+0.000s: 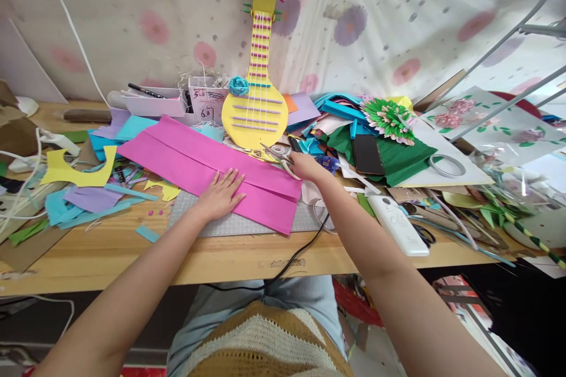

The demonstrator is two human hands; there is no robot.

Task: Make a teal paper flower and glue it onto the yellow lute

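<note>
A folded sheet of pink paper (pixel 207 162) lies across a grey cutting mat (pixel 241 225) on the wooden table (pixel 132 253). My left hand (pixel 221 193) rests flat on the pink paper, fingers spread. My right hand (pixel 305 166) is closed around the handles of a pair of scissors (pixel 276 155), whose blades point left just beyond the paper's far right corner. A yellow paper guitar (pixel 256 100) stands right behind the scissors.
Paper scraps and cut shapes litter the left side (pixel 88 200). Behind stand white boxes (pixel 207 100). To the right lie a black phone (pixel 367 154), green paper (pixel 398 159), a paper flower (pixel 389 119), a white remote (pixel 398 225) and a tape ring (pixel 446 165). A black cable (pixel 305 250) hangs over the front edge.
</note>
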